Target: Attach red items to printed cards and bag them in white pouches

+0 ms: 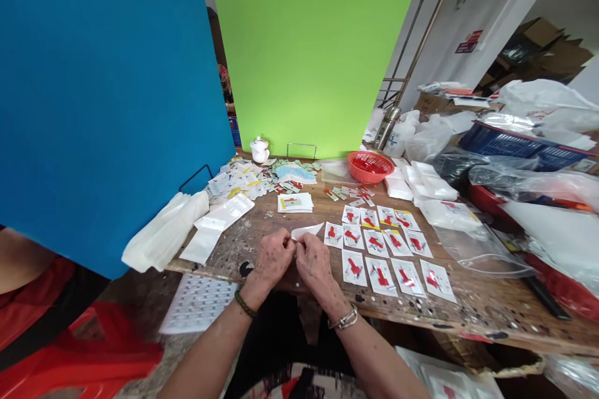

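My left hand (272,254) and my right hand (315,260) meet over the front of the wooden table (262,227), fingers pinched closed. Between their fingertips is a small white sheet or bag (309,230), its corner pointing right; I cannot tell which it is. Beside my right hand lie rows of small packets (375,242), each with a red piece inside. A stack of white cards (294,202) with a green-and-red piece on top sits just beyond my hands. Flat white bags (203,240) lie left of my left hand.
A red basket (370,167) stands at the back, near scattered red-and-grey pieces (349,194). Filled packets (238,179) are heaped at the back left. A green panel (313,68) and a blue panel (107,93) border the table. Plastic bags and a blue crate (500,140) crowd the right.
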Motion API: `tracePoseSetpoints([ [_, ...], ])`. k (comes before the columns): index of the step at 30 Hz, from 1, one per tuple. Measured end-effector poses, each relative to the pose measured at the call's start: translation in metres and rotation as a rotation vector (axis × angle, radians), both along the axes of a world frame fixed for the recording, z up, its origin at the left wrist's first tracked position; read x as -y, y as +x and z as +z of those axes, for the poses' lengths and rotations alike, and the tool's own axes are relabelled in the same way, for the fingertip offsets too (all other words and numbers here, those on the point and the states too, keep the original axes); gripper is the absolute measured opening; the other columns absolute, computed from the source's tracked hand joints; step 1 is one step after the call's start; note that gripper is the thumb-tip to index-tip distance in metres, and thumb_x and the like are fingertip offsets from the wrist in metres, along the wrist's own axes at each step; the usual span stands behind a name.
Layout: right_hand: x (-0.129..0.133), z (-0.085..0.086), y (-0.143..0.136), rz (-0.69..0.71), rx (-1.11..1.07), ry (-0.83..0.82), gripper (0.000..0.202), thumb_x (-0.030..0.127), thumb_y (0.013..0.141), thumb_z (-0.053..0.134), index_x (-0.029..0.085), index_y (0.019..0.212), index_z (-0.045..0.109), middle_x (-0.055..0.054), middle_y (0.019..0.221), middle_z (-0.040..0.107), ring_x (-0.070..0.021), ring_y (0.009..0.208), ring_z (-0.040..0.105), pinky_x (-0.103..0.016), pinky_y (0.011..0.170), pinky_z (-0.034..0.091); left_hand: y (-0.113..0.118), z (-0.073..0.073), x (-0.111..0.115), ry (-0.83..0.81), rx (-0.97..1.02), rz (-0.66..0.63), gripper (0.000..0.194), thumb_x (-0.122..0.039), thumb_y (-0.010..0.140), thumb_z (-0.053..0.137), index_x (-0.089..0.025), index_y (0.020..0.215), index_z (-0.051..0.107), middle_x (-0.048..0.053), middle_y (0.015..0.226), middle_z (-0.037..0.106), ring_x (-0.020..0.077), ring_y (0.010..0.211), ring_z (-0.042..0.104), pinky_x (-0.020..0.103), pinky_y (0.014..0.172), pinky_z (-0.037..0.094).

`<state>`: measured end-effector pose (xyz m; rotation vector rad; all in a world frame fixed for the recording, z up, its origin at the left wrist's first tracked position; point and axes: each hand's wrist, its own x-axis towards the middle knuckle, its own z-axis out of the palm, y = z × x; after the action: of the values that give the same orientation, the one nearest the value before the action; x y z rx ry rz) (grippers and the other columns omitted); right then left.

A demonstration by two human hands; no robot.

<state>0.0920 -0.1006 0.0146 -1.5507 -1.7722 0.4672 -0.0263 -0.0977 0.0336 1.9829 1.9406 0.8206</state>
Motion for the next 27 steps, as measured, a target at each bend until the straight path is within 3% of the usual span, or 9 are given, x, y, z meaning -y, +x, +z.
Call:
tracePoseSetpoints([
  [5,0.003,0.001,0.0,-0.001,0.065,0.118,0.02,0.016,0.086,0.04,0.017,0.083,0.06,-0.007,0.08,0.063,-0.0184,0.074,0.056,-0.028,0.067,0.039,0.001,-0.002,-0.002,-0.003,0.058,0.074,0.013,-0.015,0.075,0.051,-0.019,0.069,0.061,0.003,0.068,0.066,0.016,0.065,0.057,0.027,0.063,0.035],
  [9,0.002,0.004,-0.001,-0.012,0.097,0.141,0.024,0.011,0.083,0.041,0.016,0.099,0.058,-0.01,0.093,0.061,-0.0199,0.082,0.055,-0.029,0.07,0.041,0.008,-0.001,0.004,0.012,0.162,0.011,0.014,-0.02,0.078,0.051,-0.019,0.068,0.061,0.004,0.069,0.067,0.0153,0.064,0.057,0.026,0.061,0.035],
  [12,-0.003,0.002,0.004,0.017,0.047,0.151,0.031,0.007,0.078,0.04,0.016,0.101,0.059,-0.01,0.092,0.062,-0.021,0.084,0.055,-0.03,0.074,0.042,0.011,0.004,0.011,0.002,0.135,-0.02,0.014,-0.017,0.075,0.052,-0.019,0.065,0.06,0.003,0.065,0.065,0.0152,0.061,0.056,0.026,0.06,0.035],
  [16,-0.014,0.003,0.017,-0.03,-0.211,0.117,0.023,0.014,0.079,0.04,0.018,0.086,0.062,-0.007,0.083,0.062,-0.0192,0.078,0.055,-0.03,0.074,0.043,0.004,0.011,0.012,0.012,0.289,-0.141,0.015,-0.023,0.079,0.052,-0.02,0.07,0.063,0.001,0.065,0.064,0.0137,0.061,0.056,0.025,0.06,0.04],
  [18,-0.018,0.005,0.022,0.001,-0.428,-0.02,0.014,0.026,0.078,0.047,0.02,0.077,0.06,-0.003,0.071,0.06,-0.0171,0.068,0.052,-0.028,0.065,0.043,-0.004,0.011,0.005,0.123,0.437,-0.068,0.017,-0.029,0.078,0.056,-0.02,0.088,0.067,0.004,0.086,0.069,0.0158,0.075,0.06,0.027,0.066,0.045],
  [20,-0.02,0.007,0.025,0.099,-0.648,-0.193,0.017,0.037,0.073,0.056,0.02,0.072,0.058,0.0,0.064,0.057,-0.0152,0.06,0.049,-0.026,0.057,0.041,-0.013,0.007,-0.005,0.141,0.576,-0.007,0.034,-0.03,0.07,0.065,-0.02,0.102,0.065,0.007,0.096,0.069,0.018,0.083,0.062,0.028,0.069,0.048],
  [22,-0.021,0.008,0.029,0.156,-0.767,-0.289,0.024,0.044,0.068,0.062,0.02,0.067,0.057,0.002,0.059,0.055,-0.0136,0.055,0.046,-0.025,0.052,0.039,-0.023,0.001,-0.014,-0.054,0.733,-0.078,0.038,-0.034,0.064,0.07,-0.016,0.098,0.066,0.004,0.078,0.068,0.0163,0.067,0.061,0.028,0.06,0.047],
  [24,-0.021,0.008,0.036,0.087,-0.781,-0.269,0.03,0.047,0.063,0.066,0.021,0.059,0.053,0.003,0.054,0.051,-0.0118,0.052,0.042,-0.024,0.049,0.036,-0.032,-0.004,-0.02,-0.217,0.856,-0.094,0.033,-0.039,0.061,0.071,-0.014,0.082,0.066,-0.002,0.055,0.059,0.0118,0.047,0.053,0.024,0.047,0.042],
  [27,-0.021,0.007,0.046,0.005,-0.863,-0.267,0.032,0.046,0.056,0.072,0.02,0.061,0.054,0.003,0.056,0.053,-0.011,0.052,0.041,-0.023,0.048,0.035,-0.041,-0.004,-0.021,-0.11,0.924,0.062,0.034,-0.044,0.059,0.073,-0.015,0.075,0.064,-0.003,0.055,0.057,0.0092,0.045,0.05,0.022,0.045,0.04],
])
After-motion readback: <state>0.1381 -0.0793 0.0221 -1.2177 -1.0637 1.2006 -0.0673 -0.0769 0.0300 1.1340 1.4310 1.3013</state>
